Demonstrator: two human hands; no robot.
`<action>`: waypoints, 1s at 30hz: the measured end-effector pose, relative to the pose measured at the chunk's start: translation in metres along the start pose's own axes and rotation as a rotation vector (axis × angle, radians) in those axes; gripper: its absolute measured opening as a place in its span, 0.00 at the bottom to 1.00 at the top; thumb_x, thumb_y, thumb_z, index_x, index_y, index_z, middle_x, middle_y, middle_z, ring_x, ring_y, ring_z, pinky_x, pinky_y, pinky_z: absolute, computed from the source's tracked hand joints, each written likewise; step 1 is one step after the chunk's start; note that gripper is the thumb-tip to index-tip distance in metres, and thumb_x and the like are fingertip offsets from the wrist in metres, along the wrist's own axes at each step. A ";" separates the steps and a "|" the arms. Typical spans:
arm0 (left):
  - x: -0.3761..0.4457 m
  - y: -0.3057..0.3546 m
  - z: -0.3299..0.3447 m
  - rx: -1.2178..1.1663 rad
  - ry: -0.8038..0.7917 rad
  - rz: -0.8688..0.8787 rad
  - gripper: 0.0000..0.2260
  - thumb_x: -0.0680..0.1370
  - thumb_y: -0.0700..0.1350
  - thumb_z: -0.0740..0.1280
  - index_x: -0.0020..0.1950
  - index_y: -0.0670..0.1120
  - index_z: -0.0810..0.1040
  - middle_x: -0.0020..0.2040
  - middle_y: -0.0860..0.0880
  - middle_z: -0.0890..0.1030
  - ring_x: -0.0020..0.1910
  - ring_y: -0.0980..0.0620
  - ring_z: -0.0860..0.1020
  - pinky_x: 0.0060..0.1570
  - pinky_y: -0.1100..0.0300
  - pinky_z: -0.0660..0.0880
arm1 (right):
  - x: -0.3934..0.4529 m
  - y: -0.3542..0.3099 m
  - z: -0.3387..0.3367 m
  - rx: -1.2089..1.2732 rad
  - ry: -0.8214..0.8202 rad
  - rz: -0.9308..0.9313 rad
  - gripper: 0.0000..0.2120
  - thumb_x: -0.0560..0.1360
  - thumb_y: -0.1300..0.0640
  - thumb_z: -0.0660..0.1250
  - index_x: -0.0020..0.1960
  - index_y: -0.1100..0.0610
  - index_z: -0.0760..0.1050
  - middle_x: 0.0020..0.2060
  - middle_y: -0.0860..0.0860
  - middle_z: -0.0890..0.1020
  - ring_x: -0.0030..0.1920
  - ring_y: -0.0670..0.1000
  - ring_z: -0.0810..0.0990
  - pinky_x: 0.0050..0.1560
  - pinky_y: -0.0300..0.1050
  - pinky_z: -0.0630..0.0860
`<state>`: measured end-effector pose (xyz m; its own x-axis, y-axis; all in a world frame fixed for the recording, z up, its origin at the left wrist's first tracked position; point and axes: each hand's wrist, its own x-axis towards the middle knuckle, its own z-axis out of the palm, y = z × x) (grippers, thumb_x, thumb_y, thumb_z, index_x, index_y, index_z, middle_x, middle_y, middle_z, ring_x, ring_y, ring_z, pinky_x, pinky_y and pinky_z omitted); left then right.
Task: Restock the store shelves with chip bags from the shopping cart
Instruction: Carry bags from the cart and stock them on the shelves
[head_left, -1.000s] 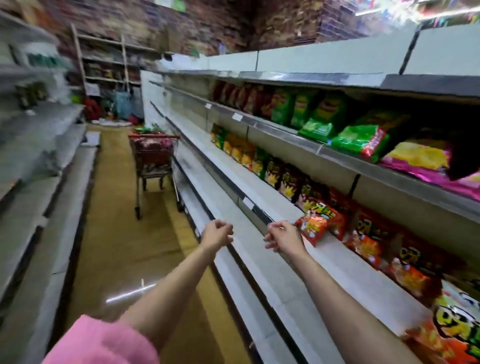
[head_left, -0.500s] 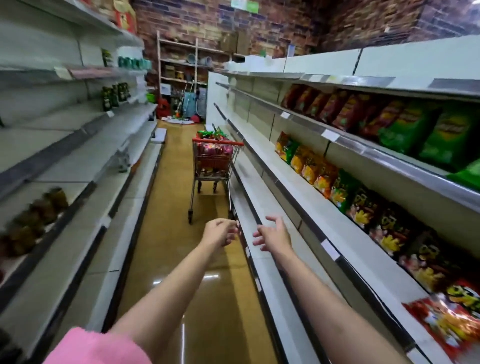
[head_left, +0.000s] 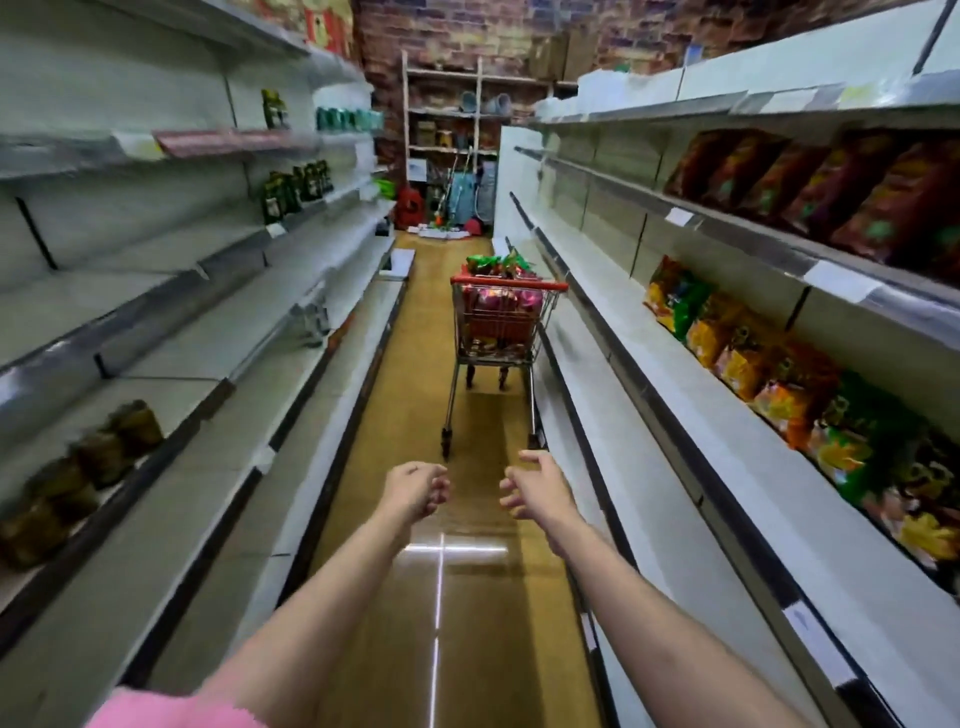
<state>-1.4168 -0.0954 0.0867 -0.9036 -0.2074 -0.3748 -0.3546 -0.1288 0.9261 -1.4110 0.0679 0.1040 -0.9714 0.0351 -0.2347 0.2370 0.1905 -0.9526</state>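
Head view, the only one: both bare arms reach forward down the aisle, and neither hand holds anything. The left hand (head_left: 415, 488) has its fingers loosely curled inward around nothing; the right hand (head_left: 535, 488) has fingers relaxed and slightly spread. Ahead, well apart from both hands, stands the shopping cart (head_left: 498, 332), a wire basket with a red handle bar on thin metal legs with small castors, parked close to the right-hand shelving. Crinkly chip bags (head_left: 493, 267) in red, green and pink heap above its rim. The step in hand looks like the walk to the cart to fetch another load; the next move likely calls for closing the gap and taking a soft, puffy bag by its top without crushing it. On the right shelves (head_left: 649, 358), flat pale boards with metal edge strips, stocked bags (head_left: 727, 343) in orange, yellow and green lean in a row, with darker red ones on the tier above; long bare stretches remain toward the cart. The floor (head_left: 415, 415) is glossy and ochre, mirroring a ceiling light. Left shelving carries a few dark packets, blurred.
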 end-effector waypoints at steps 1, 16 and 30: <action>0.014 0.013 0.009 -0.010 0.014 0.023 0.06 0.79 0.37 0.61 0.43 0.42 0.75 0.25 0.49 0.74 0.22 0.55 0.71 0.20 0.68 0.63 | 0.020 -0.009 -0.006 0.003 -0.016 -0.020 0.19 0.80 0.59 0.60 0.70 0.57 0.64 0.48 0.56 0.80 0.38 0.49 0.78 0.34 0.39 0.74; 0.180 0.130 0.130 0.139 0.055 0.153 0.36 0.74 0.54 0.70 0.77 0.51 0.56 0.75 0.43 0.61 0.70 0.40 0.66 0.64 0.45 0.71 | 0.259 -0.079 -0.076 -0.074 -0.169 -0.214 0.31 0.77 0.41 0.62 0.76 0.41 0.54 0.78 0.50 0.50 0.77 0.55 0.52 0.72 0.64 0.59; 0.391 0.219 0.180 0.040 -0.033 0.175 0.12 0.83 0.47 0.57 0.56 0.40 0.73 0.45 0.45 0.79 0.33 0.55 0.74 0.31 0.65 0.68 | 0.459 -0.151 -0.070 -0.026 0.127 -0.162 0.09 0.81 0.52 0.59 0.55 0.57 0.71 0.34 0.52 0.78 0.28 0.46 0.72 0.26 0.36 0.67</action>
<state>-1.8912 -0.0306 0.1506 -0.9596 -0.1910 -0.2064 -0.1996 -0.0548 0.9784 -1.8938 0.1237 0.1536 -0.9908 0.1250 -0.0513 0.0791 0.2285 -0.9703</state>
